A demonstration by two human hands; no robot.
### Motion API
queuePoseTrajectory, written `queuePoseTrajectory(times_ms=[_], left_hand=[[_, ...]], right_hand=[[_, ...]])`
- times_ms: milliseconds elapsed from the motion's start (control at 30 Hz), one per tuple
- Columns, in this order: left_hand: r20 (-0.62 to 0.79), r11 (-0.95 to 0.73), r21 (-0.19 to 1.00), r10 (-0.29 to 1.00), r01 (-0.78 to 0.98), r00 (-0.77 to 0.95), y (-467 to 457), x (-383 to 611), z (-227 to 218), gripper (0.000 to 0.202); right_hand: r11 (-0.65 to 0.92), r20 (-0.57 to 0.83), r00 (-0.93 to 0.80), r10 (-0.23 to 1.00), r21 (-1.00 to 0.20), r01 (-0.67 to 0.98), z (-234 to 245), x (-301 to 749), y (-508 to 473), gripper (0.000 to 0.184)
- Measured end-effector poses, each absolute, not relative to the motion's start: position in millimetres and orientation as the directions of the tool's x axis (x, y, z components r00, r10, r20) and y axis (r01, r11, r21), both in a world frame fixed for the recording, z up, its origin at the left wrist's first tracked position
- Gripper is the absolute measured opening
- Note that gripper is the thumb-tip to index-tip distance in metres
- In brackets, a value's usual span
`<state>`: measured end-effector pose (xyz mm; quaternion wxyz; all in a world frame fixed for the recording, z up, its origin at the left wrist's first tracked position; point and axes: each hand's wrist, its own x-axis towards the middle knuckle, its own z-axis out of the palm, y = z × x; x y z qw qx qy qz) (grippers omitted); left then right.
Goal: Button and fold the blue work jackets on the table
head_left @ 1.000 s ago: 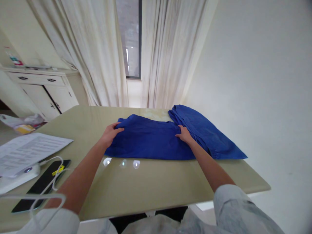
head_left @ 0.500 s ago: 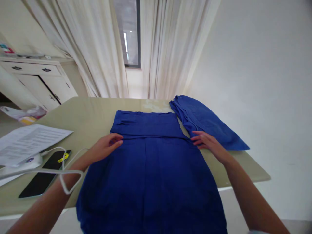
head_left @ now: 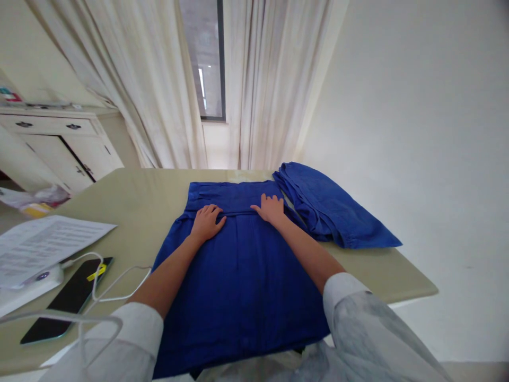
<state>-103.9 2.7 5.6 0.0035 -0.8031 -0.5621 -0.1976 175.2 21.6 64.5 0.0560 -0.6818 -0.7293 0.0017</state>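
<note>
A blue garment lies spread over the table, its far end turned over into a flat band with a crosswise fold edge. Its near end hangs past the front of the table toward my body. My left hand rests on the left part of that fold edge, fingers slightly bent and thumb apart. On the right part of the fold, my right hand presses down with fingers spread and thumb pointing left. Both hands are open and grip nothing. Cloth under the palms is hidden.
A second blue cloth piece lies bunched at the right, beside the garment. Printed papers, a black phone and a white cable are on the left of the table. Curtains and a white cabinet stand behind.
Both hands have moved inward from the garment's side edges onto the fold, and my forearms now reach over the cloth. The garment's near end has shifted and its lower edge shows.
</note>
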Motion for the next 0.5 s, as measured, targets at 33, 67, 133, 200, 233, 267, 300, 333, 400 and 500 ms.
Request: queuePoseTrajectory(times_ms=[33,67,133,200,233,267,300,333,400,500], left_hand=[[0.341,-0.399,0.200,0.885,0.895,0.318,1.8,-105.1,5.1,0.040],[0.348,-0.420,0.186,0.873,0.888,0.340,0.8,-106.1,4.7,0.037],[0.347,-0.431,0.167,0.867,0.887,0.356,-0.5,-107.2,4.3,0.033],[0.341,-0.423,0.158,0.871,0.892,0.353,-0.7,-107.5,4.3,0.030],[0.341,-0.419,0.154,0.873,0.895,0.350,-0.7,-107.4,4.5,0.029],[0.342,-0.415,0.149,0.873,0.897,0.347,-0.9,-107.3,4.7,0.028],[0.342,-0.413,0.147,0.874,0.899,0.346,-1.3,-107.2,4.9,0.028],[0.341,-0.408,0.149,0.876,0.901,0.340,-1.9,-107.1,5.4,0.028],[0.333,-0.376,0.149,0.890,0.914,0.312,-3.3,-106.4,7.2,0.033],[0.273,-0.347,0.093,0.910,0.933,0.311,-2.5,-99.9,14.3,0.046]], right_hand=[[0.145,0.129,-0.134,0.983,-0.084,0.986,63.4,156.9,27.6,0.077],[0.233,0.158,-0.216,0.964,-0.098,0.968,60.7,137.7,32.4,0.071],[0.359,0.157,-0.337,0.928,-0.147,0.922,52.5,101.4,38.9,0.058],[0.374,0.143,-0.351,0.926,-0.195,0.907,45.6,73.8,43.2,0.042],[0.358,0.150,-0.332,0.931,-0.214,0.909,44.6,65.3,45.3,0.035],[0.342,0.168,-0.308,0.936,-0.235,0.910,45.9,61.6,47.6,0.031],[0.326,0.191,-0.283,0.940,-0.257,0.910,49.7,63.3,50.0,0.030],[0.310,0.214,-0.256,0.943,-0.274,0.911,55.9,71.4,52.6,0.031],[0.273,0.321,-0.162,0.933,-0.338,0.901,73.1,108.9,56.7,0.037],[0.213,0.617,0.238,0.750,-0.566,0.796,97.2,213.6,53.7,0.043]])
